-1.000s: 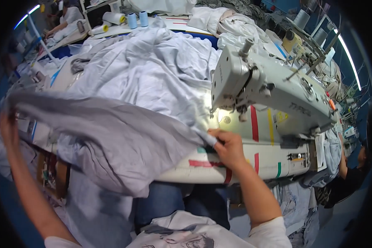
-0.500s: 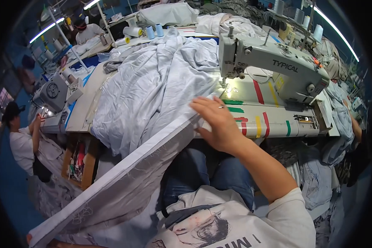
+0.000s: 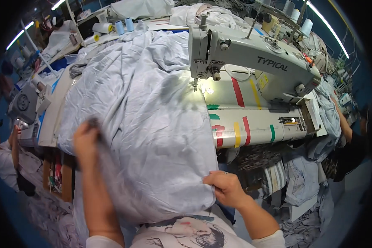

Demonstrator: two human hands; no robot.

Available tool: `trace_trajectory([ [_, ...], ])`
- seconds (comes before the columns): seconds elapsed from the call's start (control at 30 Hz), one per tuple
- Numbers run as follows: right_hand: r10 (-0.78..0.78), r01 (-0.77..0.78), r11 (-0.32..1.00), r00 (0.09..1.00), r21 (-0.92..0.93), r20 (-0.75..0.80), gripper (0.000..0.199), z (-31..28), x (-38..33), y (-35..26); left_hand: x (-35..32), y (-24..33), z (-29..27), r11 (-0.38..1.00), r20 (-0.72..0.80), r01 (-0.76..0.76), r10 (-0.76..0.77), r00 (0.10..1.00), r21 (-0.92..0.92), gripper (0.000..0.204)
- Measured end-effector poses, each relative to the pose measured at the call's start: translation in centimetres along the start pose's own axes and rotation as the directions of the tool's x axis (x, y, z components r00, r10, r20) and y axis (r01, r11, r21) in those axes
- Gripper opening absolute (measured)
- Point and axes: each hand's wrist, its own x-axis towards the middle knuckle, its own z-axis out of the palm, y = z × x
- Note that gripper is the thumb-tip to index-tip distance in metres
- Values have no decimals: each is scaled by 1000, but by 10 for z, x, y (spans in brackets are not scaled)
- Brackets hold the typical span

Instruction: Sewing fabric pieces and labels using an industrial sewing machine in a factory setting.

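right hand pinches the edge of pale cloth spread before a sewing machine; blurred left hand curls closed on its far side

A wide look down from the head
It faces the bench and sewing machine, close above the left hand and right hand; straight edges bend.

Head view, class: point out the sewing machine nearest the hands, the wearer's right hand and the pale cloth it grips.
Sewing machine (image 3: 246, 52), head view: side of its arm.
Right hand (image 3: 228, 189), head view: back of the hand.
Pale cloth (image 3: 161, 128), head view: middle of its spread surface.
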Motion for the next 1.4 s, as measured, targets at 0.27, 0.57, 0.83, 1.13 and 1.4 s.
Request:
trace_trajectory([
  [0.27,77,-82,982,996,171,37,27,7,15,1,73,-57,110,804,193,-368,313,930,467,22],
  [0.57,53,-73,957,996,280,77,22,-1,75,16,158,-67,146,693,197,-368,316,928,620,14],
  [0.83,46,-65,973,995,220,88,19,-18,125,35,214,-81,182,654,186,-390,361,914,649,15],
  [1.13,40,-57,986,994,159,106,23,-50,178,60,283,-95,226,636,209,-370,315,926,677,17],
  [1.4,398,-419,860,908,291,133,13,-82,198,55,327,-103,247,719,212,-235,124,969,654,22],
])
